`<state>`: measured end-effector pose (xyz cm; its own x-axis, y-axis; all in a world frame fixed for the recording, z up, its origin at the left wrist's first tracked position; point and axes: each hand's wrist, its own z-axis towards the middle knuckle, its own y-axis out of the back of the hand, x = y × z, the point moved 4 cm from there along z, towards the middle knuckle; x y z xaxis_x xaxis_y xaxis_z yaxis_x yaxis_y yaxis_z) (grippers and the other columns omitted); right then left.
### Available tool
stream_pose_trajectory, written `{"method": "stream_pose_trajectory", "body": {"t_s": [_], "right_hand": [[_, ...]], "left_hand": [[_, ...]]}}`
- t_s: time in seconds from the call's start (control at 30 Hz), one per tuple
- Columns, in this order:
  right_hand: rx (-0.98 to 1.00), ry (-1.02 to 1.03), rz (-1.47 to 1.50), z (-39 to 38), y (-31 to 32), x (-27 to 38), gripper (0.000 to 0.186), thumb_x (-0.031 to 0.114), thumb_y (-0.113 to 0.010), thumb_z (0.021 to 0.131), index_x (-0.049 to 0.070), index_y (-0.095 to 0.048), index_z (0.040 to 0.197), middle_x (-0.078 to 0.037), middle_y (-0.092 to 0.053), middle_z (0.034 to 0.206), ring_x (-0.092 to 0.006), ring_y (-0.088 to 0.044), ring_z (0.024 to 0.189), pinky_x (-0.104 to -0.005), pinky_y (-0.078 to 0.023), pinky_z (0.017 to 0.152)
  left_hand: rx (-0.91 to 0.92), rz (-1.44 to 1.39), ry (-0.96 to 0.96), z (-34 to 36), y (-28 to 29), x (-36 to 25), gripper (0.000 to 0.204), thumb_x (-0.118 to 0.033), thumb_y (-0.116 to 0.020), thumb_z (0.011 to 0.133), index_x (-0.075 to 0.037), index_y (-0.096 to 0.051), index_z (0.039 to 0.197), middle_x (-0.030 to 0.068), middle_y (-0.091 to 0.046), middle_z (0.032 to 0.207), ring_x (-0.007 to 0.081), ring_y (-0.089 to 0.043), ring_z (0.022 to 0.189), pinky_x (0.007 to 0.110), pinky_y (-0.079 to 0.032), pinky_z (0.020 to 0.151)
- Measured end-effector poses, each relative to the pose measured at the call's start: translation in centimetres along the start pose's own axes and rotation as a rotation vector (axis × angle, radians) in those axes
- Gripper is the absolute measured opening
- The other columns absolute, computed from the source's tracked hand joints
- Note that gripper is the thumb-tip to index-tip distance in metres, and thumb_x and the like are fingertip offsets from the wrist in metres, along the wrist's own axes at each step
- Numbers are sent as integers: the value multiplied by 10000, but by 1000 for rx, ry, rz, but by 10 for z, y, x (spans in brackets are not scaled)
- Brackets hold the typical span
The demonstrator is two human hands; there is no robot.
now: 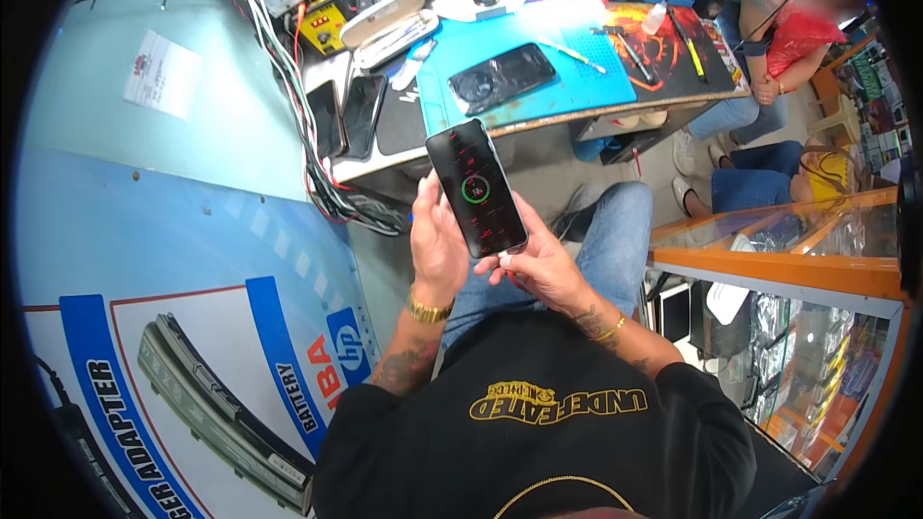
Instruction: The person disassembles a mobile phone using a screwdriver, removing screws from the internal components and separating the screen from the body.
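A dark smartphone [461, 159] is tilted in front of me, above my lap. Its lit screen shows a green ring and small red marks on black. My left hand [438, 245] is closed around the phone's left side, its fingers partly hidden behind it. At the phone's bottom edge, my right hand [546, 271] pinches a small whitish cable plug [505, 255]. A bit of reddish cable seems to show below those fingers. Whether the plug sits fully in the port cannot be made out.
The workbench carries a blue mat [596, 86] with another phone [503, 77] and a pen-like tool [574, 57]. Two dark phones [362, 115] lie left, near bundled cables [303, 135] and an open case [389, 24]. A glass display counter [779, 250] stands right; people [784, 58] sit beyond.
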<state>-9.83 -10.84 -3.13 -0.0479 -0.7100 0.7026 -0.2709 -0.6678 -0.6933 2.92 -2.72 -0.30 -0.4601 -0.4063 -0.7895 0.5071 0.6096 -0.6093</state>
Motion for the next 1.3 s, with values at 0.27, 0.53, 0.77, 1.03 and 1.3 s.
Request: {"method": "stream_pose_trajectory", "body": {"t_s": [0.27,0.53,0.77,1.03,1.3], "right_hand": [[142,-85,-27,48,-28,0,950,-32,-565,974,207,22,1682,-181,-640,1284,-250,-723,1014,-320,-587,777],[-43,400,-1429,99,5,102,836,71,-697,894,115,-303,1630,-154,-624,1295,-284,-663,1106,-401,-547,920],[184,555,-2001,172,58,195,1056,133,-874,744,196,-302,1630,-156,-533,1481,-354,-503,1348,-502,-432,1103],[460,174,-2149,203,63,194,1157,128,-908,690,216,-262,1645,-121,-560,1446,-340,-531,1303,-507,-449,1055],[483,196,-2236,204,60,196,1184,203,-911,701,213,-216,1659,-113,-611,1230,-329,-583,1132,-467,-467,941]], "left_hand": [[-43,-68,-13,20,27,-40,561,-285,-432,1114,-10,-313,1588,116,-522,1492,202,-535,1343,365,-441,1129],[-274,346,-24,87,63,-64,856,-138,-699,982,60,-172,1627,94,-590,1336,120,-590,1120,264,-461,1011],[-259,634,-59,133,79,-53,908,-299,-756,954,84,-247,1601,142,-653,1243,172,-658,1024,300,-522,909],[-357,1136,-175,154,84,-44,773,-264,-753,947,70,-395,1545,151,-629,1203,177,-644,1042,307,-522,900],[-290,1520,-181,155,51,-46,995,-414,-792,791,24,-357,1571,298,-468,1440,450,-476,1326,477,-415,1110]]}}
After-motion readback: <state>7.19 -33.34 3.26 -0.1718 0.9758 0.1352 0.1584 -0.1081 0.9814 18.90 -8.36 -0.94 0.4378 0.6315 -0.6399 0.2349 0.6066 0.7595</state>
